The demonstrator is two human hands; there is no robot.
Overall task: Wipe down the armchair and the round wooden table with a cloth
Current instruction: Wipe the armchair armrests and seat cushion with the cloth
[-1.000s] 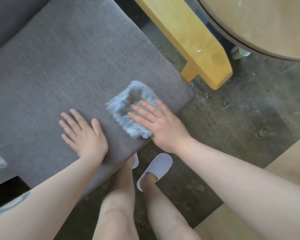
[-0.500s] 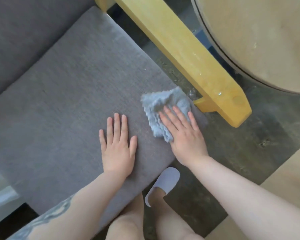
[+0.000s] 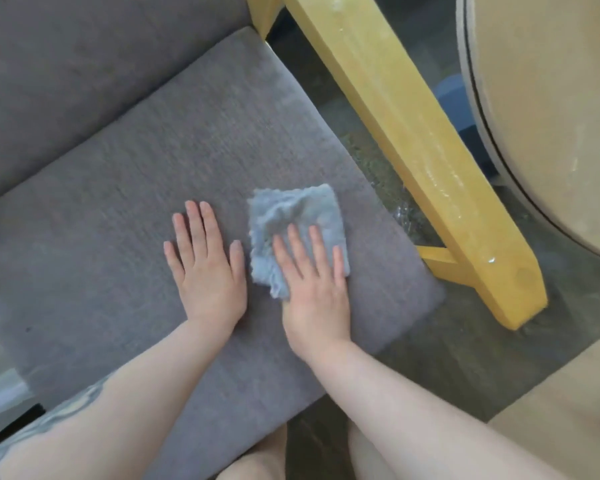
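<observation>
On the seat cushion [image 3: 118, 202], the right hand [image 3: 312, 285], fingers spread, half-hides the cloth [image 3: 291, 216].

Plenty of open seat to the left, tight on the right
Grey seat cushion [image 3: 118, 209] lies bare left and ahead; yellow armrest [image 3: 413, 150] and round table [image 3: 551, 116] crowd the right

I see soft, even daylight with only faint shadows. Small wet glints shine along the yellow wooden armrest [image 3: 409, 143]. The whole frame is slightly smeared, and the wide lens bends the pale round wooden counter [image 3: 548, 109] at the right edge.
</observation>
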